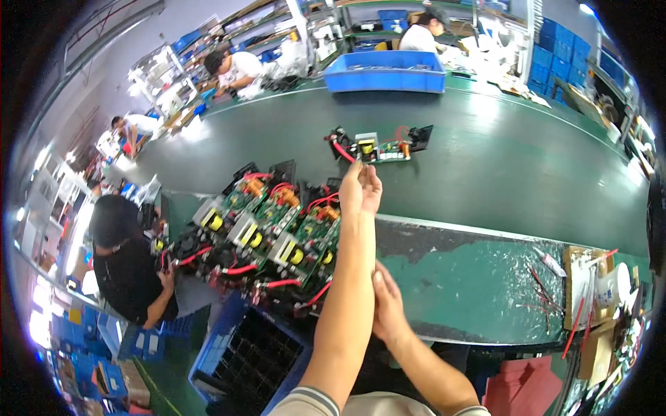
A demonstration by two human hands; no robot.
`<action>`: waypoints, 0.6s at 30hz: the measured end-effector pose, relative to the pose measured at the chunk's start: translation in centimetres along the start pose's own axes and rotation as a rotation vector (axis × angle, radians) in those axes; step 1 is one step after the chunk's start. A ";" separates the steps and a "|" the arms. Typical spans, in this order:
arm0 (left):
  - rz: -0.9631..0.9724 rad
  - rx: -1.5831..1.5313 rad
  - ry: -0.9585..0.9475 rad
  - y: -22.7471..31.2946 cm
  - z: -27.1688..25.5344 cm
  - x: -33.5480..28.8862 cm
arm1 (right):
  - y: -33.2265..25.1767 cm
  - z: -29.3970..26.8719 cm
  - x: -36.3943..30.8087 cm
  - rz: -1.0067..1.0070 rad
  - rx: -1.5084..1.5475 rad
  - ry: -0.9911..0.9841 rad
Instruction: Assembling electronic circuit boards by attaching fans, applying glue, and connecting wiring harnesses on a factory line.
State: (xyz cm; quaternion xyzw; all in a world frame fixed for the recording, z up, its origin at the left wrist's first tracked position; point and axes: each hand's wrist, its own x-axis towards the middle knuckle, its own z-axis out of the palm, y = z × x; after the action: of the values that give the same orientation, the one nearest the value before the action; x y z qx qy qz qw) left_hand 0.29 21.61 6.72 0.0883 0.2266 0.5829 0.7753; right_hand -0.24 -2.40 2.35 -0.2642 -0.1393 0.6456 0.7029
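Note:
My left hand (pixel 361 188) reaches forward over the dark green conveyor belt (pixel 479 166). Its fingers are loosely curled and apart, and I see nothing gripped in them. Just beyond the fingertips lies a circuit board assembly (pixel 385 150) with black end plates, a yellow-wound transformer and a thick red cable; whether a fingertip touches the cable is unclear. Close to my body, my right hand (pixel 388 305) is beside my left forearm, which partly covers its fingers. The visible fingers look extended, with nothing held. Several similar circuit boards (pixel 281 215) stand in rows at the left.
A blue bin (pixel 385 78) stands on the belt's far side. Below the boards is a blue crate (pixel 218 347) with black dividers. Red wires (pixel 544 291), a white tub (pixel 613 286) and a cardboard box (pixel 579 277) crowd the right. A person in black (pixel 125 270) works at left; others sit beyond.

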 end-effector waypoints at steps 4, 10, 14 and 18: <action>0.192 0.093 -0.090 4.8 0.3 -1.0 | 4.5 0.6 -7.5 0.110 -0.015 -0.036; 0.493 0.276 -0.042 9.9 2.4 -4.6 | 4.5 3.7 -13.6 0.745 0.174 -0.062; 0.796 1.016 -0.086 14.3 4.5 -6.2 | 4.1 3.2 -14.9 0.899 0.008 -0.313; 1.213 2.199 -0.076 23.9 3.6 -10.3 | -0.7 0.2 -14.4 0.664 -0.449 -0.281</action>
State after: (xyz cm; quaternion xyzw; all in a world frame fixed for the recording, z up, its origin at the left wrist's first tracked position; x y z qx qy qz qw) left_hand -20.92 19.64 22.02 0.7933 0.4925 0.3452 -0.0945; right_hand -1.63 -16.54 4.95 -0.3507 -0.2784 0.8203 0.3559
